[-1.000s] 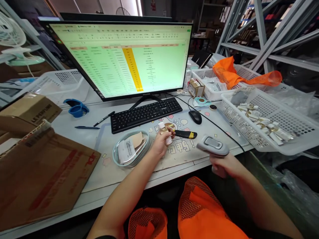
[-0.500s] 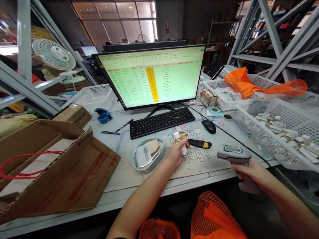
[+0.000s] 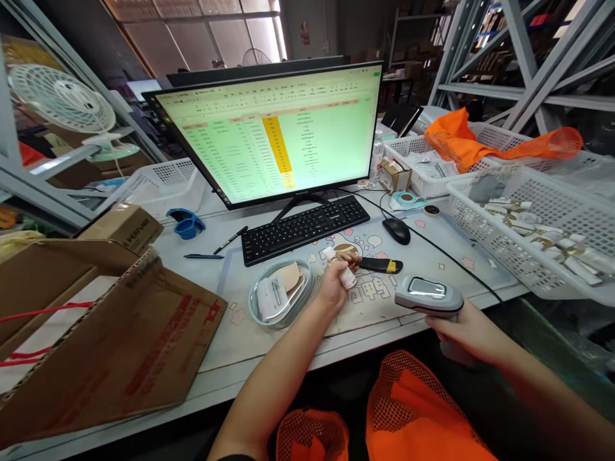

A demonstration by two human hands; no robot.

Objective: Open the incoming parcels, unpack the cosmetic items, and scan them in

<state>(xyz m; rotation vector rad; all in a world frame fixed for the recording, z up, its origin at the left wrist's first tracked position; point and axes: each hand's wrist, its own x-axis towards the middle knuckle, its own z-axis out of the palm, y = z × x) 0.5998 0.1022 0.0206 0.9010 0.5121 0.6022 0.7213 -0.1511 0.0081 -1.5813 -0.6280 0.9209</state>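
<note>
Closed around a small white-capped bottle (image 3: 346,278), my left hand (image 3: 332,287) is above the printed desk mat, its label side showing. A black-and-yellow box cutter (image 3: 380,264) lies just beyond my fingers. My right hand (image 3: 459,330) grips a grey barcode scanner (image 3: 429,296) by its handle, its head pointing left toward the bottle. To the left of my left hand sits an oval clear container (image 3: 281,293) with a packet and a beige piece inside. Behind stand a black keyboard (image 3: 307,229) and a monitor (image 3: 288,134) showing a spreadsheet with an orange column.
An open cardboard box (image 3: 158,346) takes up the left of the desk. At the right, a white basket (image 3: 533,237) holds several small bottles. A black mouse (image 3: 396,230) with its cable and a tape roll (image 3: 408,200) lie near the keyboard. Metal shelf frames flank the desk.
My right hand has brought the scanner leftward, closer to the bottle. The bottle remains in my left hand, tilted a little more. The camera view has shifted slightly.
</note>
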